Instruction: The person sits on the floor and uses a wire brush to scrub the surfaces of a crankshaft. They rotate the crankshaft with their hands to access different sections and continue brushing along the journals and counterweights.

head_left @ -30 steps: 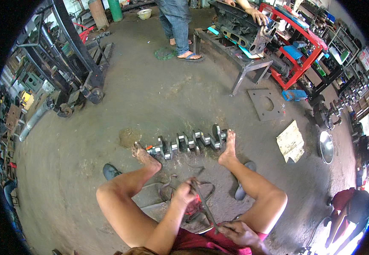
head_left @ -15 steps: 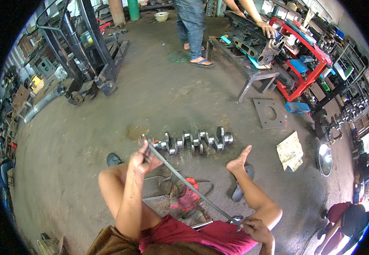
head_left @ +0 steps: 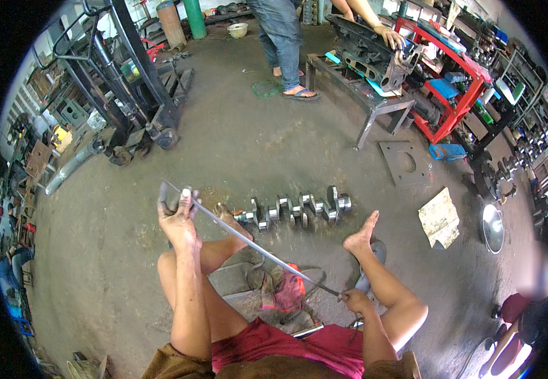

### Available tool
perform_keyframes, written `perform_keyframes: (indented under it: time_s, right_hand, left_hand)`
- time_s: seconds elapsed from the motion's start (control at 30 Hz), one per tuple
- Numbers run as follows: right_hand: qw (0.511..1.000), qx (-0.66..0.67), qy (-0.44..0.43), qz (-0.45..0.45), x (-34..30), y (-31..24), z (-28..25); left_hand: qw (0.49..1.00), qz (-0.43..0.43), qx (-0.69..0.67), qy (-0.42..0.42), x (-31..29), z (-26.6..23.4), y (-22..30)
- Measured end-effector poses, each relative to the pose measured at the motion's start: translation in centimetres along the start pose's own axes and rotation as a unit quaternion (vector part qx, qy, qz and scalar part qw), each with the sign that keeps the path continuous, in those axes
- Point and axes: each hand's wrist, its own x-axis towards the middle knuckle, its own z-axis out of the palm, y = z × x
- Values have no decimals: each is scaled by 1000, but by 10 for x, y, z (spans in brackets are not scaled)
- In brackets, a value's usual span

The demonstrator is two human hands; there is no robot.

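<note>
Metal strip (head_left: 248,243) — both hands' grip, ends.

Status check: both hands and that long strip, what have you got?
Left hand gripping upper end of long metal strip, raised. Right hand holds lower end by the knee. Strip taut across the legs. Crankshaft on floor beyond the feet, untouched.

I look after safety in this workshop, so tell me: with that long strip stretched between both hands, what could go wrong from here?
The thin metal strip is gripped bare-handed at both ends, left hand and right hand; its edge might cut a palm if it slips. It spans bare legs, so a slip could graze the left foot beneath it. The crankshaft lies loose on the floor between both bare feet and might roll onto toes.
</note>
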Motion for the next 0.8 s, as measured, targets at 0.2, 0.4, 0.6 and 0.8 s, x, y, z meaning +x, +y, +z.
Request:
perform_keyframes:
  time_s: [0.2,0.4,0.6,0.8]
  right_hand:
    - [987,-113,117,-2,-20,-33,-31]
    - [860,460,161,-154,-28,-108,-53]
    - [891,421,167,-26,-14,-91,-36]
    - [806,550,184,117,51,-53,-2]
  left_hand:
    - [938,-183,85,-282,-110,29,-70]
    - [884,-372,14,-281,-227,43,-161]
    - [747,-532,293,-270,-201,33,-214]
    - [743,-322,416,-414,-152,30,-295]
